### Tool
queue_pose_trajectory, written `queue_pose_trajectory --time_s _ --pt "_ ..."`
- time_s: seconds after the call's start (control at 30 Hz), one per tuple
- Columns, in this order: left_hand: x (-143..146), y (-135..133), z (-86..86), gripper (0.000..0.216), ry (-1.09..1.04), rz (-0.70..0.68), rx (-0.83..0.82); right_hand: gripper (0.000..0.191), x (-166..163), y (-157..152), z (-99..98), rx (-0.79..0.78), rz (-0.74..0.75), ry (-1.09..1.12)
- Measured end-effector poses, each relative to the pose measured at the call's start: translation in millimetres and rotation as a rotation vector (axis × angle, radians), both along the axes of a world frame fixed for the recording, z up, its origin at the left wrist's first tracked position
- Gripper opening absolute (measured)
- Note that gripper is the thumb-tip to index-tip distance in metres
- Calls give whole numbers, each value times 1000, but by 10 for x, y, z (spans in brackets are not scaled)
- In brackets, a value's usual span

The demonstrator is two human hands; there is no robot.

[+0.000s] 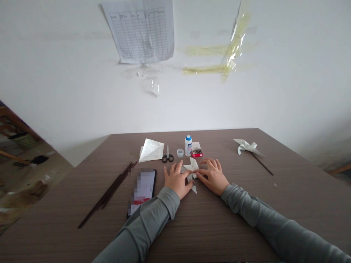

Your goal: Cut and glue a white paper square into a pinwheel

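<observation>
A pinwheel folded from pale printed paper point(193, 163) lies on the table between my hands, partly covered by fingers. My left hand point(177, 181) grips it from the left with thumb and index finger, the other fingers spread on the tabletop. From the right, my right hand point(213, 176) pinches near its middle with thumb and index fingertips. Whether a pin is at the centre is too small to tell. Just beyond stand a white glue bottle with a blue cap point(188, 147), a small red box of metal pins or tacks point(196, 152) and a clear plastic cup point(180, 153).
Black-handled scissors point(168, 157) and folded printed paper point(151, 150) lie beyond my left hand. A phone point(143, 190) is beside my left forearm, with dark thin sticks point(109, 191) further left. Far right lies a pinwheel on a stick point(248, 147). A wall borders the table's back edge.
</observation>
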State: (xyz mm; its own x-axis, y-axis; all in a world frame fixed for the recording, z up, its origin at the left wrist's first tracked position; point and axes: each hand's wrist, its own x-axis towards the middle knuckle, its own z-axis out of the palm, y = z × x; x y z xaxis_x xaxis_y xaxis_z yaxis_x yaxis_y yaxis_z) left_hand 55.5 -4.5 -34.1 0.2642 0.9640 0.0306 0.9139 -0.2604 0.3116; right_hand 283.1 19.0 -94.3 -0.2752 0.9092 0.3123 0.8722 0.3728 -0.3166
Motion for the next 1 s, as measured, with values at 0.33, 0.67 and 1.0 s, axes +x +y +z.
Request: queue_pose_trajectory --time_s 0.33,0.67,1.0 --pt "1 -22 -44 40 -25 -15 61 31 35 40 -80 41 8 4" --pt "-17 -14 10 43 -10 3 -1 27 28 17 -58 63 7 2" --pt "-29 -1 -20 44 -20 -15 3 28 20 11 -49 29 2 -1"
